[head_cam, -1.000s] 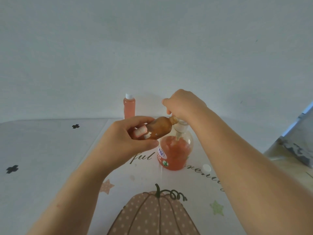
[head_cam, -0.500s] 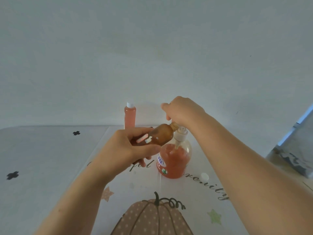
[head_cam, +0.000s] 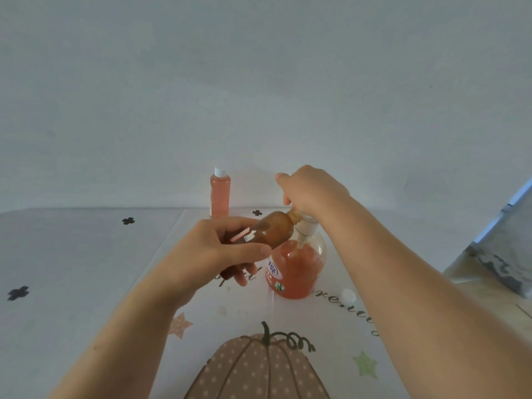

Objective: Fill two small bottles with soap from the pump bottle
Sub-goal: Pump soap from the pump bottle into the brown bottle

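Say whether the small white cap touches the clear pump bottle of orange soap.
Apart: head view shows tablecloth between small white cap and clear orange-soap pump bottle.

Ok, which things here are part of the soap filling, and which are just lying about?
In use: brown bottle in left hand, pump bottle under right hand, capped pink bottle, loose white cap.
Lying about: pumpkin tablecloth, grey patterned object at right edge.

Open worktop [head_cam: 72, 269] toward the left edge; capped bottle [head_cam: 220, 194] stands at the far edge, pump bottle [head_cam: 296, 272] and cap [head_cam: 349, 296] mid-worktop.
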A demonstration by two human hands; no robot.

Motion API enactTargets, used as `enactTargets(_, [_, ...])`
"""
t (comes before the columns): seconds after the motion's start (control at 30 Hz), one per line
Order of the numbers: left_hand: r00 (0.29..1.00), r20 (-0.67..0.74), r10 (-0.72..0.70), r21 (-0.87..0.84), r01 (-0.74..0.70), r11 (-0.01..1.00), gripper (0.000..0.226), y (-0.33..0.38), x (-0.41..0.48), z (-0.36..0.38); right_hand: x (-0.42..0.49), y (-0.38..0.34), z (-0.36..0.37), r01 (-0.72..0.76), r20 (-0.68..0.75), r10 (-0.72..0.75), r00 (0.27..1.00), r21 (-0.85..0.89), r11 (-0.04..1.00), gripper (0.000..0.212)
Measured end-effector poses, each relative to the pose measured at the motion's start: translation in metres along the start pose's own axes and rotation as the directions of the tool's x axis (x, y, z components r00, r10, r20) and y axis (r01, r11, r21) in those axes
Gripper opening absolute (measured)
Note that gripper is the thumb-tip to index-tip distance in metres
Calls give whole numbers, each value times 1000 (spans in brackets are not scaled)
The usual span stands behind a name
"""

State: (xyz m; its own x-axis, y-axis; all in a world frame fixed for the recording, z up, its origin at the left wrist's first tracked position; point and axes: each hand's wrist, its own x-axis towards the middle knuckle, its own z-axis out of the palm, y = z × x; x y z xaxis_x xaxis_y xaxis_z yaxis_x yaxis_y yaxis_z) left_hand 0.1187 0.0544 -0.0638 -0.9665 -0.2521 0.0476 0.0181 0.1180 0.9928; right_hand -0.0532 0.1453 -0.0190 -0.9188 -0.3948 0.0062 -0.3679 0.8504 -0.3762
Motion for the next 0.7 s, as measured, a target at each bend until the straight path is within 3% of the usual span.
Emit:
enactTargets(0.33, [999, 0, 40, -18, -40, 999, 26, 0, -2, 3, -4, -5, -16, 23, -41, -25, 999, -67, 998, 41])
enactTargets(0.7, [1000, 11, 19, 5, -20, 1000, 21, -1, 2, -1, 5, 1, -1, 3, 6, -4, 1000, 27, 1000, 43])
